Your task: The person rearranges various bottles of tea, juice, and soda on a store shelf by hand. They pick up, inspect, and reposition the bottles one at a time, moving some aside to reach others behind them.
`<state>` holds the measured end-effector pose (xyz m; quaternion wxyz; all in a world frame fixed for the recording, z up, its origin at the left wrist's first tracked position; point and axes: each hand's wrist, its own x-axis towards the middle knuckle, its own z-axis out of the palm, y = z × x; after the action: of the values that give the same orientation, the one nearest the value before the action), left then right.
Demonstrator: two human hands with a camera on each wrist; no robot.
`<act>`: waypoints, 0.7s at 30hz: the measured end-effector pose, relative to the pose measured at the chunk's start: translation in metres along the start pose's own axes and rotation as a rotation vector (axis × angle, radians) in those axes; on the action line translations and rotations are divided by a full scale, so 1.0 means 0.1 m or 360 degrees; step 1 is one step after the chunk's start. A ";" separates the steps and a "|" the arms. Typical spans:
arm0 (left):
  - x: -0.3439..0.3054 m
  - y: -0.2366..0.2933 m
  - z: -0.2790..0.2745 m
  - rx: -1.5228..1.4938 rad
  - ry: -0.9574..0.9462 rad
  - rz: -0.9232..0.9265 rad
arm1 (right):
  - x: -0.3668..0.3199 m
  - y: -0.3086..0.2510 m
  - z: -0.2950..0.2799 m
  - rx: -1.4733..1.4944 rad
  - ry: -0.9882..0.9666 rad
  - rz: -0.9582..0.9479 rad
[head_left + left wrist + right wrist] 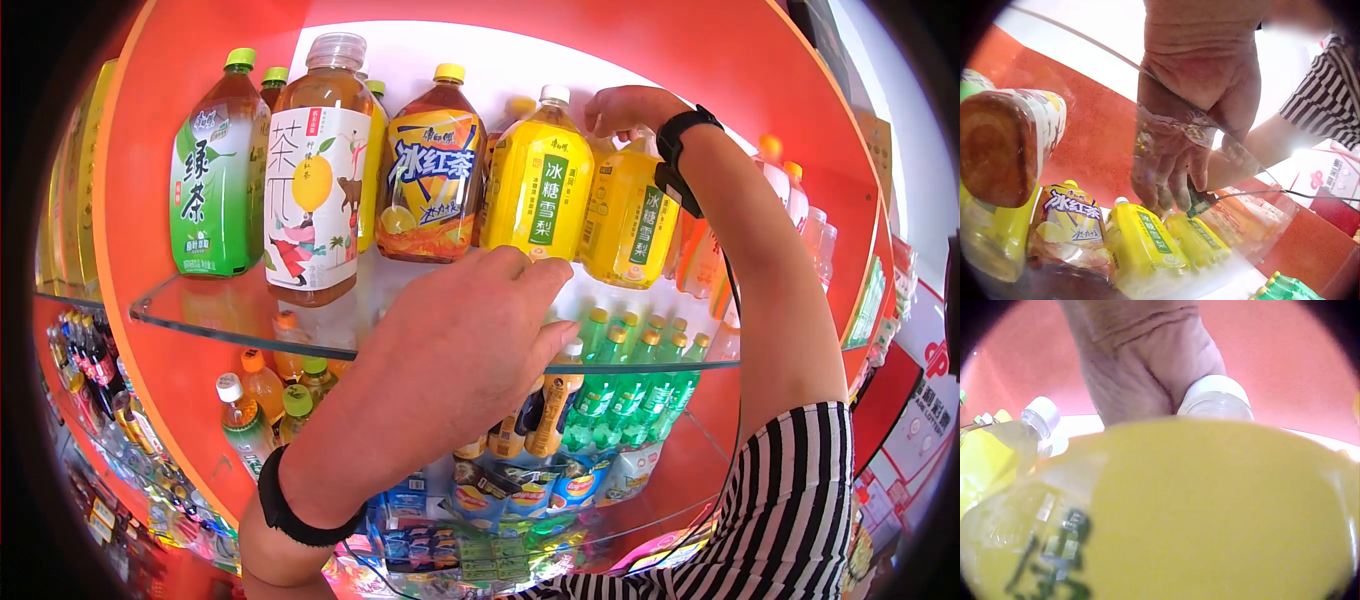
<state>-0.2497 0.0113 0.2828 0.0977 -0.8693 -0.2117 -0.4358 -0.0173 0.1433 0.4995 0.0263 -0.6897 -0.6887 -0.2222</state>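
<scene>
In the head view my right hand [640, 108] reaches over the top of a yellow-labelled drink bottle [630, 215] with its fingers bent downward. In the right wrist view the right hand [1147, 369] is behind the bottle's white cap [1217, 394]; its fingertips are hidden, so I cannot tell what they hold. My left hand [460, 345] extends over the front edge of the glass shelf [310, 330], fingers loosely straight and holding nothing. Seen through the glass from below, its fingers [1172, 172] point toward a second yellow-labelled bottle [540, 180].
Left along the shelf stand an iced tea bottle [432, 170], a lemon tea bottle [318, 180] and a green tea bottle [220, 170]. Pink and orange bottles [705, 265] are at the right. Below are several green bottles [630, 375] and snack bags [530, 495].
</scene>
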 end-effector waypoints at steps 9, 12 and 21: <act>-0.01 0.00 0.00 0.0030 0.0025 -0.0006 | 0.00 -0.02 0.00 0.0004 0.0029 -0.0094; -0.01 0.01 -0.01 0.0044 0.0003 -0.0006 | 0.00 -0.02 -0.01 -0.0063 -0.0001 -0.0110; -0.01 0.00 -0.02 0.0055 -0.0024 -0.0017 | 0.01 -0.01 -0.02 -0.0286 -0.0074 -0.0152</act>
<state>-0.2512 0.0101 0.2834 0.1088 -0.8696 -0.2244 -0.4260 -0.0189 0.1439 0.5014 -0.0623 -0.6605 -0.6986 -0.2679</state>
